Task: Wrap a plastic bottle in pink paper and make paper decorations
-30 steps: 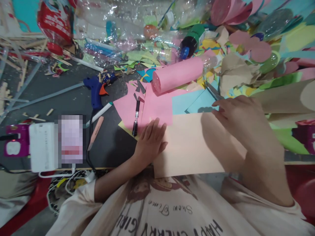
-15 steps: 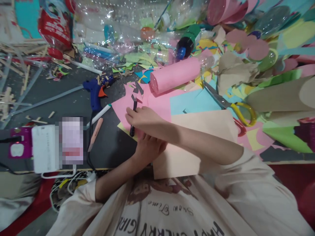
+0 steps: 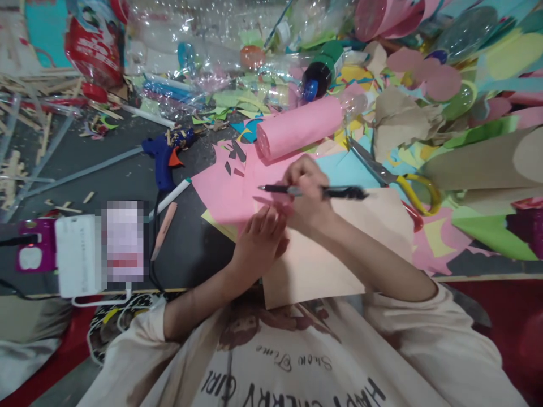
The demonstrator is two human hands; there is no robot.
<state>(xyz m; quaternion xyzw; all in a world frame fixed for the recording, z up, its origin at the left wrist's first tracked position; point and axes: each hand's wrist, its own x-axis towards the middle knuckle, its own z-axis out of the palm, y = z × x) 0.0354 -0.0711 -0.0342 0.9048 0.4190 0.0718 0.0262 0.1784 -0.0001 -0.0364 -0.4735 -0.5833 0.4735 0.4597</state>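
A black pen (image 3: 345,193) lies crosswise in my right hand (image 3: 309,189), its tip to the left, above the sheets in front of me. The fingers of that hand are curled round it and a little blurred. My left hand (image 3: 258,240) rests palm down, fingers stretched out, at the near edge of the pink paper (image 3: 216,189). Its fingertips almost meet the right hand, beside a small dark pink patch I cannot make out. Under the right forearm is a beige sheet (image 3: 326,265). Small dark scraps (image 3: 237,151) lie on the pink paper.
Beyond the hands lies a pink-wrapped bottle (image 3: 303,129). Yellow-handled scissors (image 3: 418,195) are to the right. A blue glue gun (image 3: 164,164), a marker (image 3: 172,199) and a phone (image 3: 125,240) are on the left. Clear plastic bottles (image 3: 212,34) and paper scraps crowd the back.
My right hand has picked up the pen from the pink paper and moved right with it. My left hand stays nearly where it was, now uncovered by the right arm.
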